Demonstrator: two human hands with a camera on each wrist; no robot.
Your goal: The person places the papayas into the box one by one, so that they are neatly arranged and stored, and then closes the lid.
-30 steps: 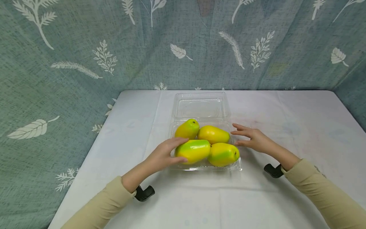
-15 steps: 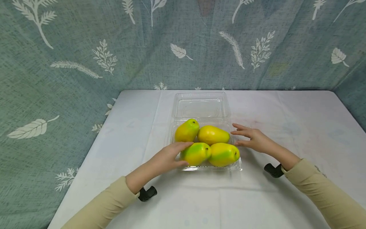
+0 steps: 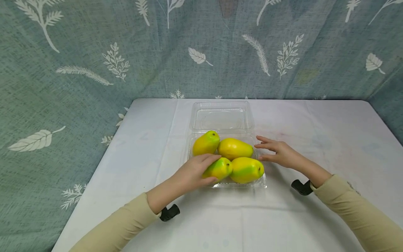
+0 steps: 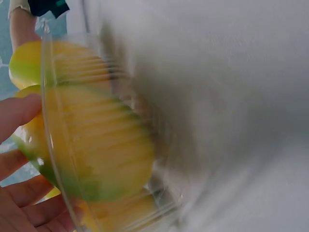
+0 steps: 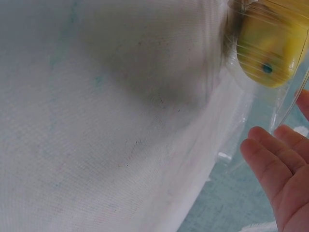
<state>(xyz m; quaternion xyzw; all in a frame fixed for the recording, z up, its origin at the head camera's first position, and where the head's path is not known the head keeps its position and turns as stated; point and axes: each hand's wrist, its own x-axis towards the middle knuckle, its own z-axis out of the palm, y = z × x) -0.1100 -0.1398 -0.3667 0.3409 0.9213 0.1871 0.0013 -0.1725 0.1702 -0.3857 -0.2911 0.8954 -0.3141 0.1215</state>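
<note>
In the head view a clear plastic clamshell box (image 3: 259, 183) lies with its lid (image 3: 221, 117) folded back. Yellow-green mangoes fill its base: back left (image 3: 204, 144), back right (image 3: 234, 148), front right (image 3: 247, 170) and front left (image 3: 221, 168). My left hand (image 3: 196, 171) holds the front-left mango, fingers over its top and thumb at its near side; the hand covers its left end. The left wrist view shows that mango (image 4: 101, 140) through the box wall. My right hand (image 3: 281, 153) is beside the box's right edge, fingers extended and nothing in them; whether they touch the rim cannot be told.
A white cloth (image 3: 315, 126) covers the table. Behind it and at the left hangs a green-blue curtain (image 3: 151, 63) with white leaf prints. A black mount (image 3: 170, 212) is on my left wrist and another (image 3: 301, 188) on my right.
The front-left mango has gone down into the box and a little to the right. My left hand has moved right, farther over it. My right hand stays in place.
</note>
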